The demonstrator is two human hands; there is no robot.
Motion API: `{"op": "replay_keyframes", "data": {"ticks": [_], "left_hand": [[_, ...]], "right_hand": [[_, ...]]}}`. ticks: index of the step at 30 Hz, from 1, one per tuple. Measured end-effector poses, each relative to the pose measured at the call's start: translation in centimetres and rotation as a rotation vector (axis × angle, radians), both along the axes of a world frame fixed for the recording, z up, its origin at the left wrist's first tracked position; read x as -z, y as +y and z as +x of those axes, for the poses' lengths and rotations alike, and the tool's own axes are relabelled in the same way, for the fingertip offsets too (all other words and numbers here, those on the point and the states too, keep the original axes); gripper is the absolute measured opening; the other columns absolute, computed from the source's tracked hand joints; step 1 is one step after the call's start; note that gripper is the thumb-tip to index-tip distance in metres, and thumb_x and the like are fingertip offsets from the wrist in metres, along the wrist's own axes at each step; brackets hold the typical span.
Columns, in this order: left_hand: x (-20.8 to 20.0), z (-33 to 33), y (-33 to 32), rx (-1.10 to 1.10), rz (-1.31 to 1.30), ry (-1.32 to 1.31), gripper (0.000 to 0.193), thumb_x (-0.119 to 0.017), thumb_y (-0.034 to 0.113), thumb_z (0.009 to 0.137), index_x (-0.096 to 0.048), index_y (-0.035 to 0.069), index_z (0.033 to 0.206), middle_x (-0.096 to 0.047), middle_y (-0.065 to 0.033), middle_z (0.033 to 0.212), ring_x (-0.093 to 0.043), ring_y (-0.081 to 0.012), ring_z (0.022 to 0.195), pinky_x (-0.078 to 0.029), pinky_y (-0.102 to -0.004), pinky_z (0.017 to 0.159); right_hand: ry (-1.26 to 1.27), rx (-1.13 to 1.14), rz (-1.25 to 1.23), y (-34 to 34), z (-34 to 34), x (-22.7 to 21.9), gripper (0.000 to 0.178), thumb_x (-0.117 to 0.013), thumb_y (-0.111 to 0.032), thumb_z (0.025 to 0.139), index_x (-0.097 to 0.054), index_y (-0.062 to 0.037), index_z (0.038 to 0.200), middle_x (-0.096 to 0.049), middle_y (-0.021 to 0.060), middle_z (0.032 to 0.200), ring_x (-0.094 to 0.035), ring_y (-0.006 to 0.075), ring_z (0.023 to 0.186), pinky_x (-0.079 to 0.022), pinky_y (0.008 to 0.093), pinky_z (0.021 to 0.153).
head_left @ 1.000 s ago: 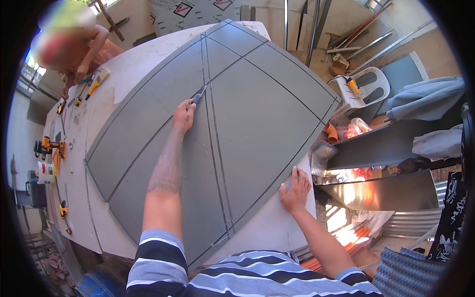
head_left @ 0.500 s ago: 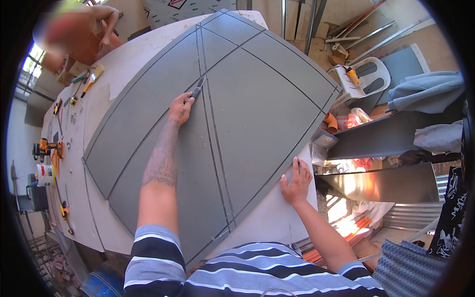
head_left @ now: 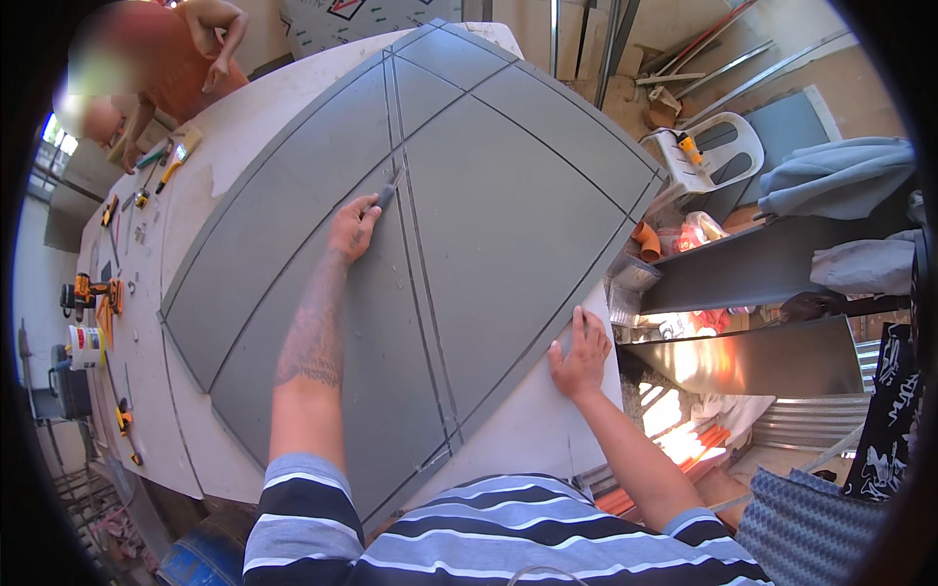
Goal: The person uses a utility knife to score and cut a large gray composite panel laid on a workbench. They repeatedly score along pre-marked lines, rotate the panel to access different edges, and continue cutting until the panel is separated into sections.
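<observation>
A large grey panel [head_left: 508, 244] lies at an angle on the pale table, with straight dark grooves crossing its face. My left hand [head_left: 355, 230] is closed round the grey handle of a thin-bladed knife [head_left: 389, 192]. The blade's tip is at the double groove, just below where another groove crosses it. Small pale bits are scattered on the panel near the grooves. My right hand [head_left: 580, 354] holds nothing; its fingers are spread at the panel's near right edge, fingertips touching the edge and palm over the table.
On the left of the table [head_left: 147, 391] lie a cordless drill [head_left: 90, 295], a white tub [head_left: 86, 347], a yellow-handled tool [head_left: 174, 164] and several small tools. A person [head_left: 186, 59] stands at the far left. To the right are a white plastic chair [head_left: 718, 156] and metal sheets [head_left: 752, 361].
My left hand has drawn the knife a short way toward me along the double groove. My right hand stays at the edge. The other person's arm has shifted toward the table's tools.
</observation>
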State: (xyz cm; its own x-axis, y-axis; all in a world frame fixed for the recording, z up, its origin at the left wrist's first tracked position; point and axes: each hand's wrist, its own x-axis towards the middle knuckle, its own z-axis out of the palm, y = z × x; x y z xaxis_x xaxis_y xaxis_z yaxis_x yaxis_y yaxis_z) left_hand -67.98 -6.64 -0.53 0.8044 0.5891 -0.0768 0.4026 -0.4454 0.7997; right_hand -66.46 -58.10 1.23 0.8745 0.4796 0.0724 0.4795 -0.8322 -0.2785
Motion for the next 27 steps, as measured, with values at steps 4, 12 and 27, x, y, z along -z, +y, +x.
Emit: {"op": "replay_keyframes", "data": {"ticks": [4,12,27], "left_hand": [[-0.5,-0.7,-0.8,0.029,-0.035,0.006,0.041,-0.067,0.025,0.107,-0.068,0.006,0.143,-0.075,-0.0088,0.100,-0.066,-0.0151,0.092,-0.052,-0.0297,0.087],[0.1,0.4,1.2,-0.139,-0.068,-0.067,0.044,-0.067,0.028,0.106,-0.068,0.007,0.145,-0.065,-0.0032,0.087,-0.059,-0.0135,0.082,-0.050,-0.0326,0.079],[0.4,4.0,1.8,-0.092,0.053,0.027,0.044,-0.067,0.034,0.105,-0.069,0.014,0.145,-0.078,-0.0112,0.104,-0.071,-0.0218,0.096,-0.054,-0.0347,0.090]], "right_hand": [[-0.022,0.001,-0.007,-0.3,0.1,0.2,0.085,-0.069,-0.034,0.090,-0.039,0.0006,0.161,-0.041,0.0197,0.156,-0.035,0.0396,0.151,-0.028,0.0552,0.120],[-0.032,-0.008,0.036,-0.2,0.0,0.3,0.084,-0.070,-0.033,0.088,-0.042,0.0011,0.160,-0.044,0.0203,0.154,-0.038,0.0404,0.149,-0.029,0.0558,0.119],[0.005,-0.005,-0.013,-0.1,0.0,-0.1,0.086,-0.068,-0.033,0.090,-0.037,0.0004,0.162,-0.041,0.0202,0.157,-0.033,0.0399,0.152,-0.027,0.0561,0.122]]}}
